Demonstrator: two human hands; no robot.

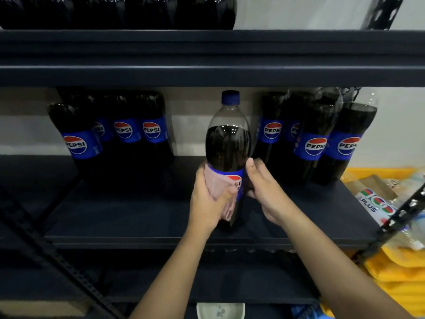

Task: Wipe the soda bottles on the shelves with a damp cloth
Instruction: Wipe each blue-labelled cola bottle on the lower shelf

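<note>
Mid-wipe on 1 soda bottle (pixel 228 143), upright at frame centre on the middle shelf (pixel 138 217). Left hand (pixel 208 196) wrapped round the label band, pressing a pink cloth (pixel 218 185) — right hand (pixel 262 183) curled round the opposite side, steadying. Next, probably: rub upward, then reshelve.

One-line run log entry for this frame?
step: wiping | left hand: presses pink cloth on bottle label | right hand: steadies bottle | bottle: upright on middle shelf

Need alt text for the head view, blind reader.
Left hand presses a pink cloth on a Pepsi bottle at the shelf front; right hand grips its other side. More Pepsi bottles stand behind.
</note>
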